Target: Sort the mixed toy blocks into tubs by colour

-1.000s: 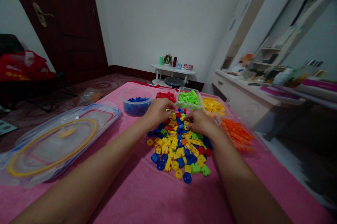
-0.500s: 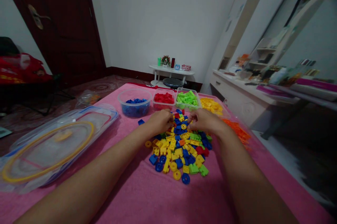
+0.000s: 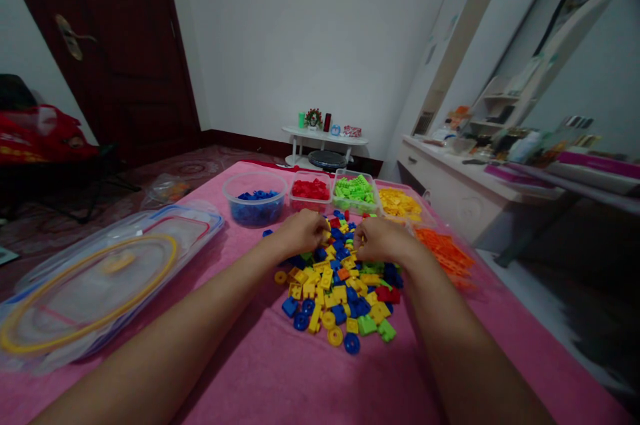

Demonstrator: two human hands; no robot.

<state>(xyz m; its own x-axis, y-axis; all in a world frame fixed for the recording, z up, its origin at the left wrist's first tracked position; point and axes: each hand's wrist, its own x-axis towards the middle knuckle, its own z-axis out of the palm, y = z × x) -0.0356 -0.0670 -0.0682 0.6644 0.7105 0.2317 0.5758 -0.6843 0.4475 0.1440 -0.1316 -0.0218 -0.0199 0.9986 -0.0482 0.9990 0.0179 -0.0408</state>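
A heap of mixed plastic bricks (image 3: 340,292), mostly yellow and blue with some green and red, lies on the pink cloth (image 3: 300,372). My left hand (image 3: 300,233) rests on the far left part of the heap with fingers curled over bricks. My right hand (image 3: 380,240) sits on the far right part, fingers curled down into the bricks. What each hand grips is hidden under the fingers. The two hands are close together, a few bricks apart.
Behind the heap stand a round tub of blue bricks (image 3: 255,198), a box of red bricks (image 3: 311,190), a box of green bricks (image 3: 355,192), yellow bricks (image 3: 399,202) and orange bricks (image 3: 445,248). Stacked clear lids (image 3: 100,272) lie at the left. A white dresser (image 3: 460,178) stands right.
Both hands have drawn back from the far boxes onto the heap and come closer together. A single blue brick now lies left of the heap.
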